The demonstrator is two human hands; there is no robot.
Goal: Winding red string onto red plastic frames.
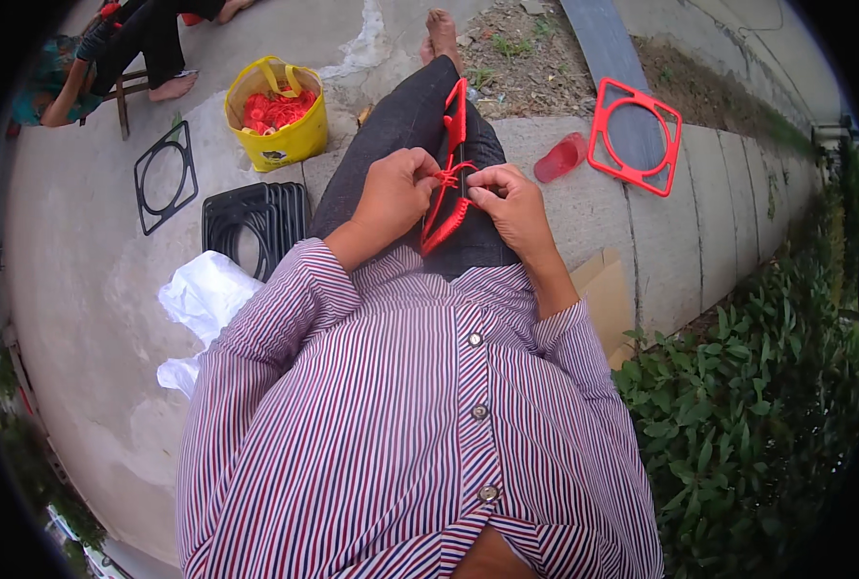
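A frame (456, 116) stands edge-on between my thighs, its sides covered in red with a bare black stretch (459, 156) between my hands. Thin red cord (446, 176) is looped at that stretch, with loose ends sticking out. My left hand (400, 196) is closed, its thumb and forefinger pinching the cord from the left. On the other side, my right hand (509, 205) pinches by the bare bar, thumb and forefinger together; the cord seems to run into its fingertips. Exactly how the cord is knotted is too small to tell.
A yellow bag (304, 140) of red cord stands ahead left. Near it are a stack of black frames (256, 207), a single black frame (192, 159) and white plastic (207, 294). At right lie a red-covered frame (629, 176), a red slipper (560, 158) and cardboard (605, 289). Another person (63, 87) sits far left.
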